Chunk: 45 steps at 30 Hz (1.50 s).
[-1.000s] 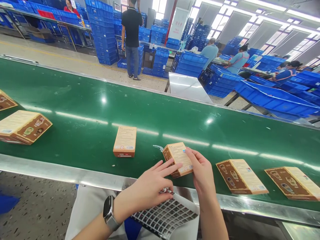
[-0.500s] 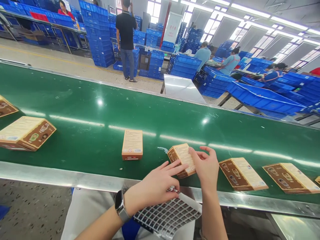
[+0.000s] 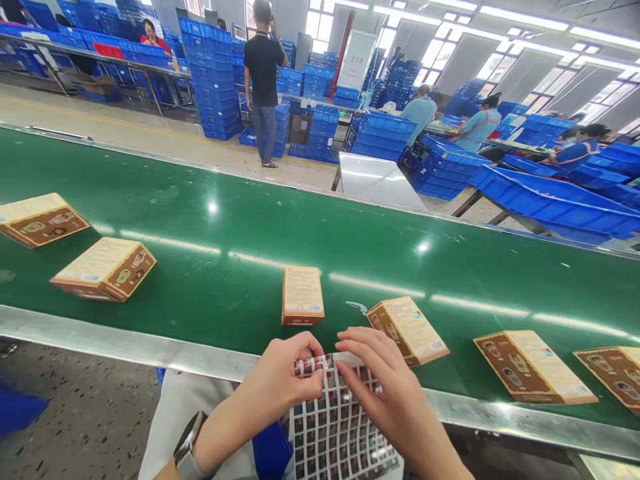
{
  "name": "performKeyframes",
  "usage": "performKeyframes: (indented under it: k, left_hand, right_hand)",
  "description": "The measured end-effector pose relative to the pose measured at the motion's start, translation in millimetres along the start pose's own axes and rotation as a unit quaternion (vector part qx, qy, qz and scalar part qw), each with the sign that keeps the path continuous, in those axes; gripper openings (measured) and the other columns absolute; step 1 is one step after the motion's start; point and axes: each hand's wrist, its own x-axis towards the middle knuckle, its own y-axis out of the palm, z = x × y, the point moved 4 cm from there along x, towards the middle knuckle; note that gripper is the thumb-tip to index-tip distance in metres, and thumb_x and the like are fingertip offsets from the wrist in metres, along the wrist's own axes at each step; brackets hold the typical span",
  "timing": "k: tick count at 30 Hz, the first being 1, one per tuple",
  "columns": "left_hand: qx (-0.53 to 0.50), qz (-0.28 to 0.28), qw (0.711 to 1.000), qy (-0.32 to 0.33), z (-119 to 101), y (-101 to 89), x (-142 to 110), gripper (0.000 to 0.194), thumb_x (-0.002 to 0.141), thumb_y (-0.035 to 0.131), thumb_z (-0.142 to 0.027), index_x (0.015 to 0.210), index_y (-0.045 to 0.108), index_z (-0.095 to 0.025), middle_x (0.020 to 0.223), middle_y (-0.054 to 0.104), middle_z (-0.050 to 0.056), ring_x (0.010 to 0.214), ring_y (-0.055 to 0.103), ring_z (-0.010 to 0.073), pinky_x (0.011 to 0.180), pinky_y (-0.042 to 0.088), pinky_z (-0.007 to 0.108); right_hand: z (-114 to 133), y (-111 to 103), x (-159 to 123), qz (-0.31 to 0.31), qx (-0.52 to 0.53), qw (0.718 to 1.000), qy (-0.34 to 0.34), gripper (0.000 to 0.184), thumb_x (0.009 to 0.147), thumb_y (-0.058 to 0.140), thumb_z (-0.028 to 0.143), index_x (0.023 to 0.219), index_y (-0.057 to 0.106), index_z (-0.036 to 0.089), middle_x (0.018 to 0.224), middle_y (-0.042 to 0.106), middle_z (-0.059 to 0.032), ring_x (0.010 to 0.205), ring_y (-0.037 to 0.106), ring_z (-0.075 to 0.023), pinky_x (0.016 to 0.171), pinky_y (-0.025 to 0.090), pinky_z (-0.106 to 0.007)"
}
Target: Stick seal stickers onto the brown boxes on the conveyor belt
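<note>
My left hand point(image 3: 290, 373) pinches the top edge of a sticker sheet point(image 3: 327, 440), which has rows of small dark and red stickers in a white grid. Over the sheet's upper right part is my right hand point(image 3: 385, 380), its fingers stretched out and slightly apart, the thumb by the sheet's surface. Just beyond the hands, a cream and brown printed box point(image 3: 303, 293) lies on the green conveyor belt point(image 3: 240, 220). Another such box point(image 3: 413, 330), angled, lies behind my right hand and bears a small shiny teal sticker point(image 3: 417, 314).
More boxes point(image 3: 107, 267) lie to the left on the belt, and others point(image 3: 533, 367) to the right. A metal rail point(image 3: 200, 357) edges the belt nearest me. Beyond it are stacked blue crates point(image 3: 210, 80), a standing person point(image 3: 264, 73) and several seated people.
My right hand has left the angled box and moved to the sticker sheet. My left hand has also come off that box, lifting the sheet's edge. The boxes appear farther right in view.
</note>
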Motion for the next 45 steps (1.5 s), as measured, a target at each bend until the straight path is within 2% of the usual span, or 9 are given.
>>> performKeyframes:
  k: [6,12,15,17,20,23,26,32,45]
  left_hand:
    - [0.020,-0.005,1.000,0.017,-3.3,-0.8,-4.1,0.004,0.074,0.051,-0.023,0.076,0.051,-0.020,0.054,0.044,-0.009,0.052,0.032,0.0091,0.051,0.026,0.022]
    - [0.024,-0.025,0.999,0.001,-5.1,-2.1,-5.6,0.006,0.080,0.049,-0.023,0.077,0.053,-0.019,0.056,0.045,-0.008,0.053,0.036,0.0097,0.052,0.028,0.023]
    - [0.050,-0.034,0.998,-0.002,-4.4,-5.8,-6.5,0.007,0.082,0.050,-0.021,0.079,0.056,-0.019,0.058,0.049,-0.007,0.054,0.039,0.0103,0.052,0.030,0.023]
    - [0.099,-0.036,0.994,0.024,-3.8,-7.6,-6.0,0.007,0.081,0.052,-0.018,0.079,0.059,-0.019,0.064,0.056,-0.005,0.058,0.046,0.0119,0.056,0.036,0.023]
    - [0.190,-0.054,0.969,0.145,-5.2,-6.8,-2.1,0.012,0.076,0.058,-0.009,0.078,0.065,-0.020,0.095,0.069,0.004,0.092,0.061,0.0207,0.082,0.050,0.031]
    - [0.246,-0.045,0.934,0.253,-2.4,1.6,6.4,0.018,0.073,0.060,-0.004,0.079,0.068,-0.019,0.144,0.055,0.008,0.140,0.040,0.0322,0.113,0.038,0.047]
    - [0.271,0.012,0.923,0.273,5.6,14.0,18.4,0.017,0.073,0.062,-0.004,0.078,0.069,-0.018,0.155,0.044,0.006,0.150,0.025,0.0343,0.121,0.028,0.053]
    - [0.270,0.037,0.918,0.288,7.2,26.8,28.0,0.017,0.072,0.063,-0.003,0.076,0.071,-0.017,0.160,0.035,0.004,0.152,0.023,0.0310,0.121,0.034,0.043]
    - [0.305,0.066,0.898,0.309,-0.5,46.3,38.8,0.015,0.071,0.065,-0.005,0.070,0.071,-0.018,0.162,0.032,0.000,0.150,0.027,0.0327,0.121,0.031,0.049]
  right_hand:
    - [7.4,7.1,1.6,0.008,-0.103,0.991,-0.087,0.021,0.100,0.051,0.012,0.111,0.065,0.022,0.112,0.071,-0.0105,0.105,0.066,-0.0287,0.083,0.057,-0.044]
    - [16.5,6.0,-4.4,-0.004,-0.087,0.990,-0.114,0.027,0.094,0.054,0.003,0.108,0.066,0.022,0.113,0.071,-0.0103,0.105,0.067,-0.0274,0.086,0.057,-0.042]
    - [5.9,3.7,-4.1,-0.040,0.017,0.998,-0.045,0.020,0.093,0.057,0.008,0.096,0.068,0.025,0.108,0.072,-0.0079,0.103,0.067,-0.0264,0.085,0.057,-0.041]
    - [-14.4,1.9,1.9,-0.078,0.096,0.989,0.079,0.013,0.094,0.059,0.021,0.087,0.068,0.025,0.108,0.072,-0.0081,0.103,0.067,-0.0276,0.086,0.056,-0.043]
    - [-53.4,5.4,12.9,-0.141,0.206,0.922,0.295,0.024,0.087,0.067,0.046,0.089,0.073,0.023,0.111,0.073,-0.0094,0.103,0.067,-0.0297,0.090,0.054,-0.045]
    - [-80.7,16.1,24.5,-0.183,0.288,0.854,0.393,0.043,0.072,0.076,0.057,0.094,0.075,0.019,0.106,0.075,-0.0100,0.100,0.067,-0.0299,0.089,0.054,-0.043]
    - [-92.4,25.8,31.1,-0.196,0.301,0.838,0.411,0.048,0.063,0.079,0.058,0.088,0.074,0.017,0.093,0.075,-0.0099,0.088,0.069,-0.0287,0.079,0.056,-0.040]
    - [-93.5,26.3,26.0,-0.225,0.280,0.826,0.433,0.044,0.061,0.077,0.055,0.082,0.072,0.017,0.081,0.073,-0.0064,0.077,0.067,-0.0249,0.069,0.055,-0.035]
    - [-94.7,3.9,18.8,-0.234,0.070,0.869,0.430,0.038,0.066,0.067,0.057,0.077,0.065,0.021,0.074,0.070,-0.0078,0.071,0.066,-0.0288,0.067,0.050,-0.039]
